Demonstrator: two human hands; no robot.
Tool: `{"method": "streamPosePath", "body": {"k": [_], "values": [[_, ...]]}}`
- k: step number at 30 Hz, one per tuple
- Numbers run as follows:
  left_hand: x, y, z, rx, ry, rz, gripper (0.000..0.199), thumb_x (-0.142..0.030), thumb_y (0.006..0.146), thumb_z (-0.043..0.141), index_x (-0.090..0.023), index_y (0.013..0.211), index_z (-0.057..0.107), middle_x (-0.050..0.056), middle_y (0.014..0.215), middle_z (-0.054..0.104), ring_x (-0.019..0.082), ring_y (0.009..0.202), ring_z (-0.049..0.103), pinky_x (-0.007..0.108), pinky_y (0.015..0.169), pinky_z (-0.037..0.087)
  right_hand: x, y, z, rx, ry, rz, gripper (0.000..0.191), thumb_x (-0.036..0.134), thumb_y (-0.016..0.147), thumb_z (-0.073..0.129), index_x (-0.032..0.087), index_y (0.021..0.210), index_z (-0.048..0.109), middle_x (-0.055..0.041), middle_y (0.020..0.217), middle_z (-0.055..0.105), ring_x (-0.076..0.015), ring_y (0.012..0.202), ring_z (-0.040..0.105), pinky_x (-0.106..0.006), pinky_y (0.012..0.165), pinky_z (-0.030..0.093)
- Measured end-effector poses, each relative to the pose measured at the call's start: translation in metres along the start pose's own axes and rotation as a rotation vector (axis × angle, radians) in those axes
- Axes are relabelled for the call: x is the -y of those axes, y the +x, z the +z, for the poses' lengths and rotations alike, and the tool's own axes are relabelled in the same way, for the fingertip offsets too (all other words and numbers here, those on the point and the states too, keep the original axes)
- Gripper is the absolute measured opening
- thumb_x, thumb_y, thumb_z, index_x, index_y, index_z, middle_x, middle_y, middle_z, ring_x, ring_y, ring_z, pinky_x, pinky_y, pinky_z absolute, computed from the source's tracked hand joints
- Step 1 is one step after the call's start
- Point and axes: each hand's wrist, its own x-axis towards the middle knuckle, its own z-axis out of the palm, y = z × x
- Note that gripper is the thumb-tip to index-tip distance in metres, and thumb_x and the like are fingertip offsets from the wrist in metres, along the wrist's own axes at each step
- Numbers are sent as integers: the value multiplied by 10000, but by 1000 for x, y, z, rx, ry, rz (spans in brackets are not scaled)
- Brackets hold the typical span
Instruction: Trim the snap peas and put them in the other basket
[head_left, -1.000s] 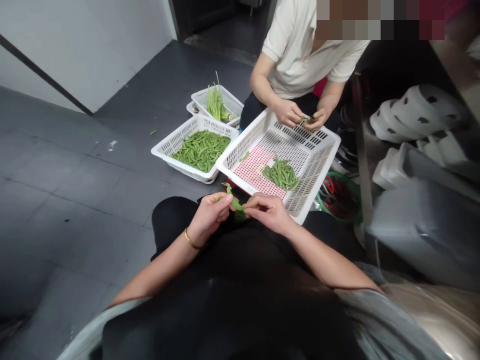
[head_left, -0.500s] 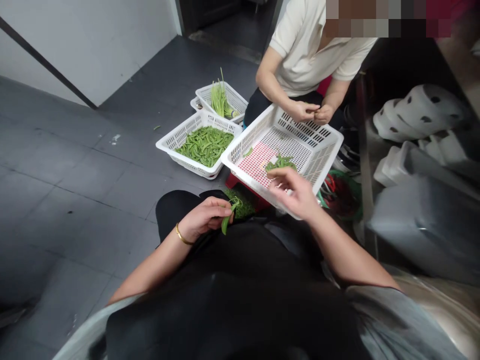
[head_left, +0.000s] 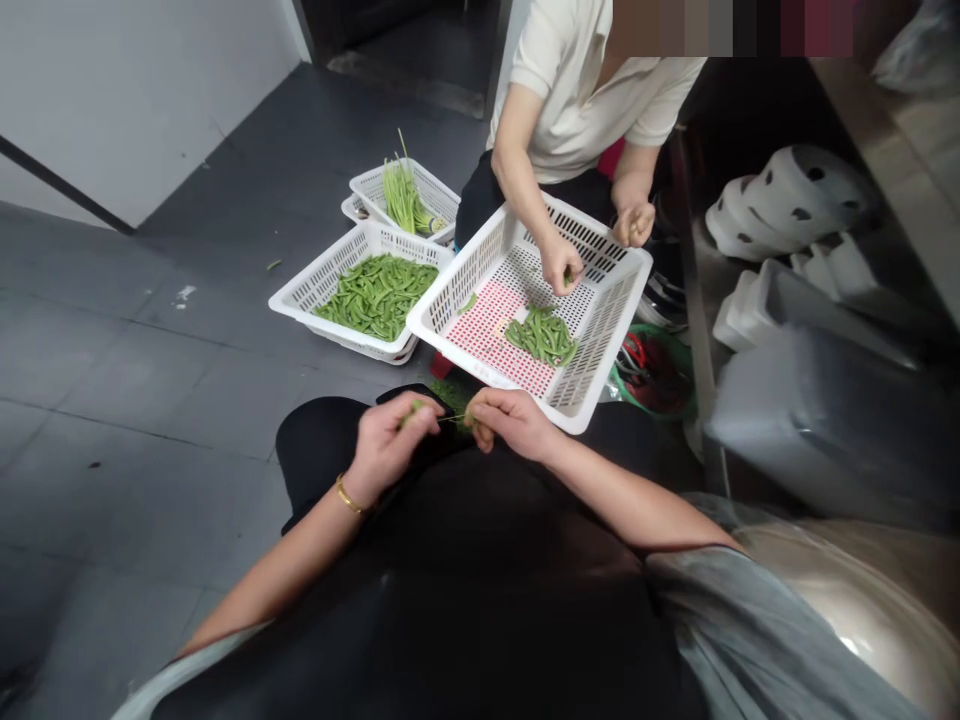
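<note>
My left hand (head_left: 390, 445), with a gold bangle at the wrist, pinches a green pea pod (head_left: 412, 410) mostly hidden by the fingers. A thin string (head_left: 450, 417) stretches from it to my right hand (head_left: 514, 422), whose thumb and fingers are closed on its other end with a bit of green. Both hands are above my lap, just in front of a white slotted basket (head_left: 484, 375). A small heap of pea pods (head_left: 541, 335) lies in that basket, over its red and white bottom.
Opposite sits a co-worker, whose one hand (head_left: 561, 262) is inside the basket. Left of it stands another white basket (head_left: 300, 308) full of pea pods (head_left: 379, 295); behind, long green stalks (head_left: 405, 195). White tubs (head_left: 795, 205) and a grey bin (head_left: 817, 430) line the right.
My right hand has left the basket's near side and come to the left, close to my left hand. The co-worker's hands have parted, one reaching down into the basket. The view has shifted right.
</note>
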Motion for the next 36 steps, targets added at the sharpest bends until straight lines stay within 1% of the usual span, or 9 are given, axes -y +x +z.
{"method": "streamPosePath", "body": {"k": [4, 7, 10, 14, 18, 22, 27, 31, 36], "values": [[12, 21, -20, -446, -384, -37, 192, -283, 794, 559, -166, 654, 621, 3, 568, 572, 75, 423, 400, 210, 415, 285, -2, -2, -44, 245, -303, 142, 303, 426, 808, 617, 151, 933, 636, 30, 602, 604, -90, 523, 567, -191, 520, 428], [16, 36, -30, -304, -615, -153, 181, -247, 730, 548, -156, 575, 576, 21, 557, 565, 101, 456, 477, 212, 410, 331, -5, 23, -93, 253, -626, 290, 394, 372, 767, 681, 156, 1092, 623, 26, 649, 644, -76, 493, 554, -176, 500, 400], [16, 41, -24, -98, -689, -349, 92, -173, 673, 572, -152, 743, 629, 36, 604, 618, 147, 510, 554, 248, 451, 424, -27, 67, -133, -164, -975, 362, 165, 265, 808, 628, 103, 782, 645, -40, 678, 644, -75, 574, 556, -174, 540, 380], [15, 38, -9, 44, -708, -429, 140, -128, 693, 604, -157, 830, 604, 8, 601, 592, 111, 451, 501, 221, 418, 389, -64, 112, -155, -246, -1032, 414, 206, 190, 762, 658, 127, 601, 546, -56, 645, 624, -90, 643, 560, -187, 597, 391], [14, 39, -8, 81, -713, -476, 108, -185, 721, 656, -145, 808, 605, -79, 461, 359, 34, 365, 281, 150, 361, 193, -61, 114, -165, -279, -866, 351, 261, 166, 800, 599, 162, 563, 490, -12, 539, 574, -73, 551, 531, -192, 586, 402], [14, 40, -1, 59, -536, -502, 211, -272, 714, 717, -125, 853, 658, -92, 456, 303, 20, 370, 216, 169, 369, 119, -19, 80, -153, -190, -650, 268, 200, 253, 833, 565, 147, 666, 536, 25, 499, 559, -55, 456, 503, -177, 511, 401], [12, 33, 25, 222, -438, -491, 362, -406, 714, 719, -122, 932, 663, -64, 505, 412, 18, 372, 264, 180, 366, 131, 15, 41, -77, 158, -68, 130, 224, 345, 764, 665, 140, 761, 577, 33, 548, 590, -83, 476, 557, -190, 466, 437], [12, 43, 35, 304, -579, -412, 380, -471, 723, 698, -104, 757, 602, -52, 500, 433, 10, 348, 262, 167, 341, 138, 19, 40, -38, 49, 76, -5, 225, 348, 754, 668, 150, 732, 562, 47, 495, 564, -79, 419, 516, -195, 442, 418], [3, 86, 38, 268, -789, -376, 425, -529, 744, 653, -116, 804, 571, -20, 555, 517, 3, 326, 267, 144, 325, 117, 30, 38, -45, -132, -220, -195, 207, 349, 797, 618, 176, 721, 533, 34, 541, 568, -100, 475, 529, -224, 503, 425]]}}
